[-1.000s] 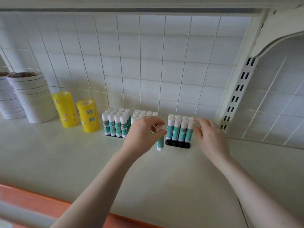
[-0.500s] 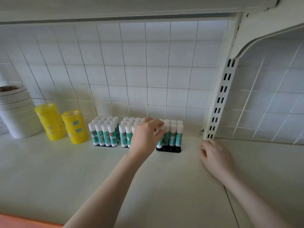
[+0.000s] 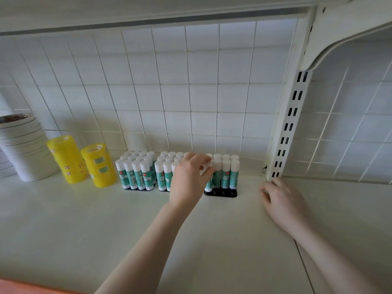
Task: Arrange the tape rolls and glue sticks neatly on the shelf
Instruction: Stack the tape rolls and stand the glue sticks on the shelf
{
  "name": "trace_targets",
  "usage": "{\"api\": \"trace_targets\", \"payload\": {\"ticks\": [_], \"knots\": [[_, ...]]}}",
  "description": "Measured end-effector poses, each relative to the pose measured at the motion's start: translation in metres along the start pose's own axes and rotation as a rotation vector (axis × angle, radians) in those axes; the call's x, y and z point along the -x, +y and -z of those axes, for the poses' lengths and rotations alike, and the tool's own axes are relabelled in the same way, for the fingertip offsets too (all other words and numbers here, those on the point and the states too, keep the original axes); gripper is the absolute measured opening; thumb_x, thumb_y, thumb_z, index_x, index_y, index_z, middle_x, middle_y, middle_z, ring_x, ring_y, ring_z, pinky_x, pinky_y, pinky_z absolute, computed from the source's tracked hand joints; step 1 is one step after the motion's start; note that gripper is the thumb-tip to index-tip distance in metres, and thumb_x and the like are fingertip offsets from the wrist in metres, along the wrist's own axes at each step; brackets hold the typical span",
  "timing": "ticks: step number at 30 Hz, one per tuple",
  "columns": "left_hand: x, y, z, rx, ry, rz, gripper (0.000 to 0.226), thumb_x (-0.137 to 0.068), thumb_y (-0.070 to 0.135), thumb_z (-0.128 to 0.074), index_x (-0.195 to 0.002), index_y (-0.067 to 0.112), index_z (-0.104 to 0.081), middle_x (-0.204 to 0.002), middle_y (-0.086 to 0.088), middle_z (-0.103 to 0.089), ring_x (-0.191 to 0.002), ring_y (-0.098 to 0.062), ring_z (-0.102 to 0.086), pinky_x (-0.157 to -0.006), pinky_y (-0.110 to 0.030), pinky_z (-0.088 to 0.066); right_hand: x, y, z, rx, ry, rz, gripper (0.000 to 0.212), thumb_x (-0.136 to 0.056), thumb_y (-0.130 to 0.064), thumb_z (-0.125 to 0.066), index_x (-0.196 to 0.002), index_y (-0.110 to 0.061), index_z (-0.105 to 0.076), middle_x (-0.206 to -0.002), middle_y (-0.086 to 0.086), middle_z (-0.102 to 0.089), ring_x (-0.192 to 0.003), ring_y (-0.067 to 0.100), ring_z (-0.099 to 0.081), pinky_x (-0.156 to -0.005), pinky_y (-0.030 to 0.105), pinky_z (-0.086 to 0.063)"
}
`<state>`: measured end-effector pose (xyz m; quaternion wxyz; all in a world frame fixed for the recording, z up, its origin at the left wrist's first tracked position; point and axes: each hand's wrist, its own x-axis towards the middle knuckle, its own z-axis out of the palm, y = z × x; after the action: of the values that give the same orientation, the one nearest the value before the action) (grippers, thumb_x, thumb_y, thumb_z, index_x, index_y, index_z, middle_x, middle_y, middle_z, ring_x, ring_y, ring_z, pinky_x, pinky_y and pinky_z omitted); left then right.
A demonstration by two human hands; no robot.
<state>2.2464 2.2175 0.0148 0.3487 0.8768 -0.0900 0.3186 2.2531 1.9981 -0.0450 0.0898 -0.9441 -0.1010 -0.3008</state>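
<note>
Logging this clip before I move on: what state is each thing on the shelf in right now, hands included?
left hand: fingers pinch the cap of a glue stick at the right tray's left front corner
right hand: rests on the shelf, holds nothing
right tray: glue sticks upright
left glue stick block: upright, packed
middle glue stick block: upright, partly hidden
yellow tape stacks: two, upright
white tape stack: upright

light: soft, even, bright | shadows: faint, beside objects | edges: wide-angle bending | focus: slightly soft
</note>
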Motion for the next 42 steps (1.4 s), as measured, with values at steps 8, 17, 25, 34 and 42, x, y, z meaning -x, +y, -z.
{"api": "trace_targets", "payload": {"ticks": [8, 17, 25, 34, 42], "knots": [[0.001, -0.003, -0.007, -0.011, 0.016, -0.01, 0.01, -0.077, 0.01, -0.073, -0.084, 0.004, -0.07, -0.082, -0.003, -0.058, -0.069, -0.02, -0.055, -0.064, -0.023, -0.042, 0.001, 0.001, -0.001, -0.01, 0.015, 0.015, 0.021, -0.058, -0.002, -0.081, -0.06, -0.011, -0.062, -0.062, 0.006, -0.054, -0.048, 0.029, -0.053, -0.043, 0.025, -0.036], [0.006, -0.008, -0.008, 0.02, 0.021, 0.031, 0.008, -0.076, 0.005, -0.072, -0.08, 0.0, -0.067, -0.077, -0.003, -0.054, -0.067, -0.025, -0.053, -0.064, -0.025, -0.039, -0.001, 0.0, 0.001, 0.026, 0.01, 0.028, 0.022, -0.055, -0.003, -0.083, -0.058, -0.011, -0.062, -0.059, 0.005, -0.052, -0.044, 0.028, -0.051, -0.044, 0.022, -0.029], [0.012, -0.004, -0.009, 0.038, 0.018, 0.065, 0.008, -0.079, 0.007, -0.07, -0.08, 0.0, -0.066, -0.08, -0.005, -0.054, -0.072, -0.026, -0.054, -0.067, -0.037, -0.046, 0.001, -0.001, 0.004, 0.052, -0.042, 0.028, 0.02, -0.058, -0.005, -0.082, -0.058, -0.011, -0.063, -0.061, 0.005, -0.053, -0.047, 0.028, -0.052, -0.044, 0.023, -0.032], [0.008, 0.007, -0.004, -0.16, -0.022, 0.026, 0.012, -0.085, 0.017, -0.065, -0.088, 0.006, -0.064, -0.084, 0.001, -0.052, -0.075, -0.021, -0.049, -0.059, -0.031, -0.038, -0.009, -0.001, 0.02, 0.079, -0.319, 0.008, 0.017, -0.092, -0.019, -0.043, -0.087, -0.015, -0.059, -0.101, 0.005, -0.055, -0.094, 0.025, -0.055, -0.068, 0.029, -0.036], [0.019, 0.03, 0.01, -0.252, 0.044, 0.031, 0.033, -0.083, 0.022, -0.068, -0.114, 0.013, -0.063, -0.11, -0.003, -0.057, -0.102, -0.024, -0.051, -0.071, -0.026, -0.035, 0.017, 0.031, 0.063, 0.051, -0.324, -0.058, 0.021, -0.092, -0.022, -0.042, -0.102, -0.016, -0.06, -0.109, 0.001, -0.058, -0.103, 0.022, -0.054, -0.076, 0.03, -0.043]]}}
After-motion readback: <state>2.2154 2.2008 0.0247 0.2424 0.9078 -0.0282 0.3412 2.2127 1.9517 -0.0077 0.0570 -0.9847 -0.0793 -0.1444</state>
